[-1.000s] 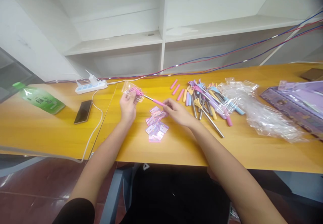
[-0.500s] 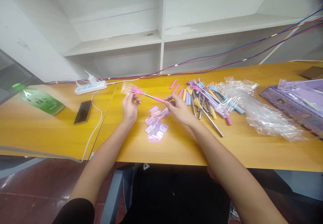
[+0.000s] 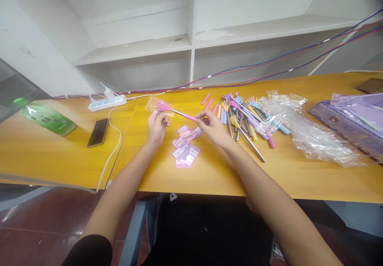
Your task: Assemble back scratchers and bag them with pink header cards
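My right hand [image 3: 211,128] pinches the pink handle of a back scratcher [image 3: 178,112], which points left with its pink claw head up. Around or under that head is a small clear plastic bag [image 3: 152,103]; I cannot tell how far the head is inside. My left hand [image 3: 157,128] has its fingers closed at the bag's near edge, just below the claw. Overlapping pink and purple printed cards [image 3: 187,148] lie on the table below and between my hands. More back scratchers [image 3: 247,116] in several colours are heaped right of my right hand.
Loose pink tubes [image 3: 205,99] lie behind my right hand. A heap of clear plastic bags [image 3: 314,134] and a purple printed package [image 3: 338,126] are at right. Leftward are a power strip [image 3: 107,103], a phone [image 3: 98,132], a green bottle [image 3: 48,117] and a white cable [image 3: 115,148].
The back scratcher has shifted slightly right, along with my left hand. The bag sits flatter behind the claw head, and my left fingers have curled in more. My right hand keeps its grip.
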`<state>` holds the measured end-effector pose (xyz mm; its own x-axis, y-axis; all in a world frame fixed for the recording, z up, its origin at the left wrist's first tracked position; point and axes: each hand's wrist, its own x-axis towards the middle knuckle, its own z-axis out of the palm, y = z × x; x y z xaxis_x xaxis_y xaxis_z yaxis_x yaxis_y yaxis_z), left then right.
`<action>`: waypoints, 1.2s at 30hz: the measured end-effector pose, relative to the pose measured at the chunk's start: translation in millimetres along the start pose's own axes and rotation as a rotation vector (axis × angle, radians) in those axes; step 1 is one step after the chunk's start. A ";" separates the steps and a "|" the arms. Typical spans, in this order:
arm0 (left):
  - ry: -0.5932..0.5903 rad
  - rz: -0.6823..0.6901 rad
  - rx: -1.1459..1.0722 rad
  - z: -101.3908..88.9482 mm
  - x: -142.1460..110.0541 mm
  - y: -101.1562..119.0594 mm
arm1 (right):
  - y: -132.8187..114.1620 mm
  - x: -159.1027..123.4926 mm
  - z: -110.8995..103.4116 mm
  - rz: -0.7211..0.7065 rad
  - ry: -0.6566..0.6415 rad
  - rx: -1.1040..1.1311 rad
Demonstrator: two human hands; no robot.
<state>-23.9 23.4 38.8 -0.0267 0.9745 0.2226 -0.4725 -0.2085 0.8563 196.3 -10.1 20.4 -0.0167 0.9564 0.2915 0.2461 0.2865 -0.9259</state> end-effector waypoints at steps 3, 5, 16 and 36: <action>-0.025 -0.023 0.013 0.7 -1.6 -1.5 | -0.7 -0.4 -0.1 0.020 -0.011 0.022; -0.021 -0.034 0.022 0.8 -2.3 -3.2 | -0.2 -0.1 -0.1 0.022 -0.018 0.028; -0.057 -0.084 0.209 -6.5 0.1 -16.9 | 4.2 1.7 -0.1 -0.013 -0.002 0.067; 0.024 -0.157 0.151 7.0 -16.5 -24.6 | 2.2 -5.9 17.7 -0.188 0.068 0.024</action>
<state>-5.7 11.8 17.3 0.0154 0.9973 0.0716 -0.3353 -0.0623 0.9400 179.7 -14.1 12.4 0.0054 0.8803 0.4743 0.2218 0.4614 -0.8590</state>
